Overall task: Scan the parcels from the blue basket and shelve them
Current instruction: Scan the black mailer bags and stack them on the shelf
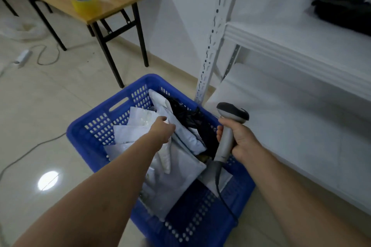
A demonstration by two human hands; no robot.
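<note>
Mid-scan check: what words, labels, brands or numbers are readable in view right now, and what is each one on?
No text can be read in this view.
Grey handheld barcode scanner: small dark mark low on its handle, too small to read.
Grey plastic mailer parcels in the blue plastic basket: no label legible, surfaces blurred.
Yellow tape roll: no print visible.

blue perforated plastic basket (94,126) on the floor, just beside the upright of the white shelf rack (301,56). inside, a loose heap of grey-white poly mailers (180,166), overlapping and leaning at odd angles, some crumpled. black plastic-wrapped parcel (190,116) toward the far right side. grey corded scanner (232,113), dark head up, gripped upright by the right hand (243,138) over the basket's right edge.
</note>
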